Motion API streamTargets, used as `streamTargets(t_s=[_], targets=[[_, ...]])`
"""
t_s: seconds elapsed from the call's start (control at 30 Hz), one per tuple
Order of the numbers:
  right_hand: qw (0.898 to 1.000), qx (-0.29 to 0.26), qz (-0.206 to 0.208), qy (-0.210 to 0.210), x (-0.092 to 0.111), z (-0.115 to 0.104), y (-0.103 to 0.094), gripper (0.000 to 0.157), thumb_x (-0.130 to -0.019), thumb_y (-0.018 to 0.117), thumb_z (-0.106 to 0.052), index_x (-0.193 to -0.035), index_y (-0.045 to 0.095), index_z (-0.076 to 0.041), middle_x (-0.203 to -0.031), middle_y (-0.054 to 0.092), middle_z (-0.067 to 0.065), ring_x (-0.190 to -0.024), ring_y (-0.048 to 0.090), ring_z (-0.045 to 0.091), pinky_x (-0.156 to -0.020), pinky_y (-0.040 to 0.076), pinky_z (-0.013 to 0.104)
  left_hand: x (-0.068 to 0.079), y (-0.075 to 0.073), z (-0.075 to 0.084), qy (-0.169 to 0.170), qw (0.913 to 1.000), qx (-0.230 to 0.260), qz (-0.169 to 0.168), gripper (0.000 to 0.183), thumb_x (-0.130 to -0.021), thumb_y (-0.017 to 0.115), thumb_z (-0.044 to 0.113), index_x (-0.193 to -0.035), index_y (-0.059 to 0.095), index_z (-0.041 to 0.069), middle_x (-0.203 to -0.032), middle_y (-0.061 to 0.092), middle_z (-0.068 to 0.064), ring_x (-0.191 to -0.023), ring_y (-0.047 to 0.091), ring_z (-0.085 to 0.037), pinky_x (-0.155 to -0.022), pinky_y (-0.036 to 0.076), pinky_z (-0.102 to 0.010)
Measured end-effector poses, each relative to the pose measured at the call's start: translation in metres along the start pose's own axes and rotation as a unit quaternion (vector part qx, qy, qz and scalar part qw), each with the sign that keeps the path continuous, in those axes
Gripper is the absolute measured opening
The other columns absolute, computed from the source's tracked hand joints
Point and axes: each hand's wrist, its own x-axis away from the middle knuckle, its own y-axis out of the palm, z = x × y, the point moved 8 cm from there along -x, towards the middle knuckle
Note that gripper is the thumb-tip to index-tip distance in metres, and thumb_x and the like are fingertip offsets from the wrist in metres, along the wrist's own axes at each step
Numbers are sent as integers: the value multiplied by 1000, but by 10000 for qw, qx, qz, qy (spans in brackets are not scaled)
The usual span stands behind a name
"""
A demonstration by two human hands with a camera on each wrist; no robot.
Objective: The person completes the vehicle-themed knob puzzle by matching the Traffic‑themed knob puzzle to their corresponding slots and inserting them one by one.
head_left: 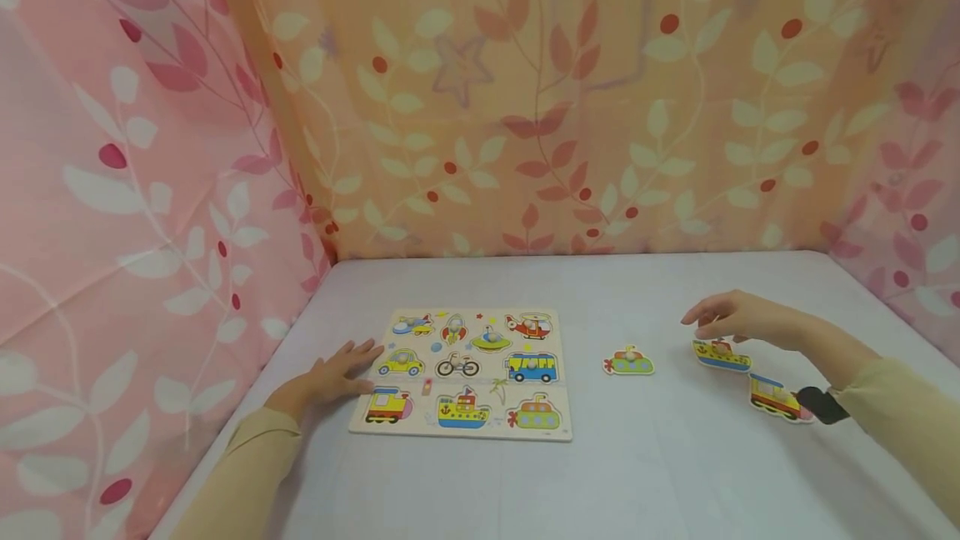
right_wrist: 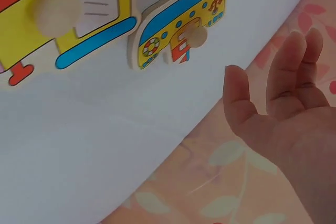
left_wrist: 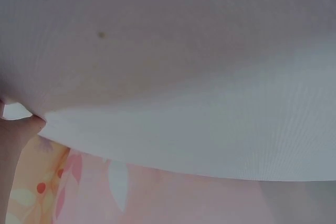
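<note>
A wooden peg puzzle board [head_left: 480,432] with printed vehicles lies flat on the white table. My left hand [head_left: 337,373] rests at its left edge, fingers stretched over the rim; the left wrist view catches only the thumb [left_wrist: 23,129]. To the board's right lies a green submarine piece [head_left: 628,362]. My right hand [head_left: 750,317] hovers just behind a yellow and blue boat piece [head_left: 720,355], its fingers loosely bent and holding nothing. In the right wrist view a gap separates the fingers from the boat's knob [right_wrist: 196,36]. A train piece [head_left: 776,398] lies nearest my right sleeve.
Floral cloth walls [head_left: 525,107] enclose the white table [head_left: 600,473] at the back and both sides. Knobbed pieces such as the bus [head_left: 532,367] and the car [head_left: 401,362] sit on the board. A black object [head_left: 821,405] is at my right wrist.
</note>
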Motion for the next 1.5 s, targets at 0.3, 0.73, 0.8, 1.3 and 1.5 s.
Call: streamTargets(t_s=[0.3,0.73,0.8,1.3,1.5], targets=[[9986,-146,-468,175,21,36,-3,37,-94,62,-17,-125,59,3,-116,59,15,-102,53,22,-82,48,46,1,0,3,255,9997,36,50,78,-88,68,41,-151,34,11,-159,19,-19,-143,1,-48,-102,-3,-76],[9952,-303,-709,608,51,96,-13,32,-94,60,-15,-122,62,0,-114,57,8,-86,47,15,-70,39,31,-2,0,2,209,9998,-20,24,78,-88,68,42,-152,33,12,-159,19,-18,-144,1,-47,-102,-5,-75],[9937,-400,-920,504,53,101,-10,29,-94,60,-14,-120,63,-1,-112,57,5,-86,47,12,-71,38,31,-2,-1,1,190,9998,-37,8,78,-88,67,43,-152,33,12,-159,18,-17,-144,0,-46,-103,-5,-75],[9954,63,-933,229,51,100,2,13,-92,64,-13,-99,70,-3,-104,57,6,-89,47,9,-78,37,36,-4,-1,-6,183,9998,-16,43,79,-88,67,44,-152,33,13,-160,18,-17,-144,0,-46,-103,-5,-75],[9962,186,-840,-151,55,101,6,10,-92,62,-11,-95,72,-9,-98,57,0,-88,45,4,-74,35,28,-4,-1,-3,209,9998,-67,25,78,-89,67,43,-152,33,13,-160,17,-17,-144,0,-46,-103,-4,-75]])
